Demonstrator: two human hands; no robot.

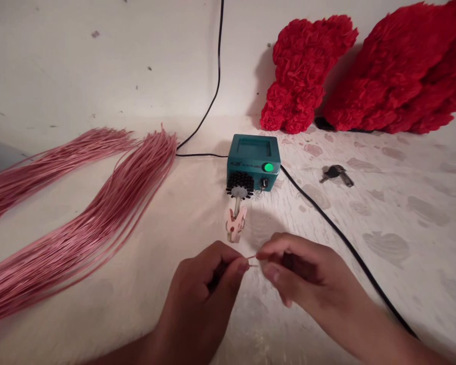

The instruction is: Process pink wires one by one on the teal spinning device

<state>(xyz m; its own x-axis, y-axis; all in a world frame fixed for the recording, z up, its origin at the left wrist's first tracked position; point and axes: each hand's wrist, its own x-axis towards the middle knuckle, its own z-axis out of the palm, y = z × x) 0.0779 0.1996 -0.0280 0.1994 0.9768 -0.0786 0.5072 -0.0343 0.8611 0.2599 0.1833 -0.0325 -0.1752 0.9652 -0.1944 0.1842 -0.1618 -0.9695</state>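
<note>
My left hand (pixel 205 291) is closed, with thumb and forefinger pinching a thin pink strand (pixel 252 257) whose short ends stick out to the right. Opposite it, my right hand (pixel 307 281) has its fingertips at the other side of the strand, thumb and forefinger curled round it; the exact grip is blurred. Just beyond both hands, a pink clothespin (pixel 234 225) hangs on the metal shaft of a small teal machine (pixel 253 152). A black bristly wheel (pixel 240 185) sits on that shaft, and a green button (pixel 268 167) glows on the machine's front.
Two long bundles of pink strands (pixel 110 203) lie to the left. Bunches of red artificial flowers (pixel 304 66) lean against the wall at the back right, near some keys (pixel 337 174). A black cable (pixel 345 241) crosses the patterned tablecloth (pixel 414 284) on the right.
</note>
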